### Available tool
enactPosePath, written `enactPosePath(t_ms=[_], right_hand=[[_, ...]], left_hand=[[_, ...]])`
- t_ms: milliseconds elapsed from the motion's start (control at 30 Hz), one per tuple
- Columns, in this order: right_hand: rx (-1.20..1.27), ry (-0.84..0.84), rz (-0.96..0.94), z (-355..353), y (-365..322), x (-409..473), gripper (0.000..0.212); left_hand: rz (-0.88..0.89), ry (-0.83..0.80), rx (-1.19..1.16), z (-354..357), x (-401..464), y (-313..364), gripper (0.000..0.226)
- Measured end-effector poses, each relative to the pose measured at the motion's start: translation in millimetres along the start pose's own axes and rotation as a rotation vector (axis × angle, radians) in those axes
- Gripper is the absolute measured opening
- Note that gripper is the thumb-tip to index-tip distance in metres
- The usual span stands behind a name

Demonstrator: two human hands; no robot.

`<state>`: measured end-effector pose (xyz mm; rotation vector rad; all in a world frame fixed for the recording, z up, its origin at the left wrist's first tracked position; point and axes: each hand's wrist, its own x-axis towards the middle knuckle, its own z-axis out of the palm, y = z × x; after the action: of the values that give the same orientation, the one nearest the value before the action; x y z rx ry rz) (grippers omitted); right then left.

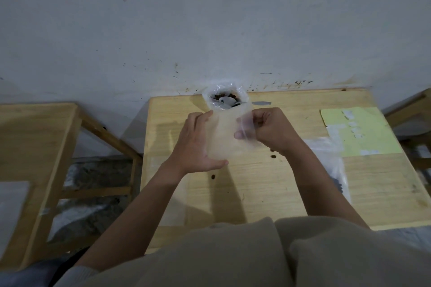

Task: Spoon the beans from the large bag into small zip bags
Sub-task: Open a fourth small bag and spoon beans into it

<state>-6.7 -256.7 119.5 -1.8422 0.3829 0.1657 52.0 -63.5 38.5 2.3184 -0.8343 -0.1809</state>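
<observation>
At the far left stands a second wooden bench [35, 147], set apart from the main one and near the pale wall [210, 18]. The main bench [268, 193] carries the work. Above its middle, the left hand [196, 144] holds the left edge of a small zip bag [227, 133]; its grip is spread, fingers nearly straight along the bag's side and the thumb under the bottom edge. The small bag is clear, held up off the bench between both hands, and looks empty. Behind it, at the far edge of the bench against the wall, sits the large bag [225, 98], open at the top, with dark beans [224, 95] showing inside and a white spoon [227, 101] resting in it. A few loose beans lie on the bench below the hands. The right hand [270, 130] pinches the small bag's upper right corner, fingers curled with the plastic caught between thumb and fingertips. Farther right a pale yellow-green sheet [361, 133] lies flat on the bench, with more clear plastic [331, 158] just beside it toward the near edge.
</observation>
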Motion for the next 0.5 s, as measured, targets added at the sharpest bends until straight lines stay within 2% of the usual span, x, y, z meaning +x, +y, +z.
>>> enactPosePath(t_ms=[133, 233, 333, 433, 500], right_hand=[[-0.217, -0.032, 0.060, -2.7, -8.0, 6.6, 0.034], [-0.290, -0.092, 0.071, -5.4, -6.0, 13.0, 0.041], [-0.256, -0.149, 0.062, -8.4, -3.7, 15.2, 0.045], [-0.107, -0.196, 0.030, -10.2, 0.0, 16.8, 0.047], [-0.040, -0.225, 0.009, -9.4, 2.1, 17.2, 0.039]], left_hand=[[0.009, 0.043, 0.115, 1.0, 3.2, -5.5, 0.122], [-0.012, 0.058, 0.146, -1.4, 1.0, -11.8, 0.122], [-0.019, 0.089, 0.134, -3.0, -3.8, -17.5, 0.121], [-0.022, 0.125, 0.089, -2.9, -6.4, -19.1, 0.121], [-0.031, 0.129, 0.038, -3.1, -8.5, -19.1, 0.123]])
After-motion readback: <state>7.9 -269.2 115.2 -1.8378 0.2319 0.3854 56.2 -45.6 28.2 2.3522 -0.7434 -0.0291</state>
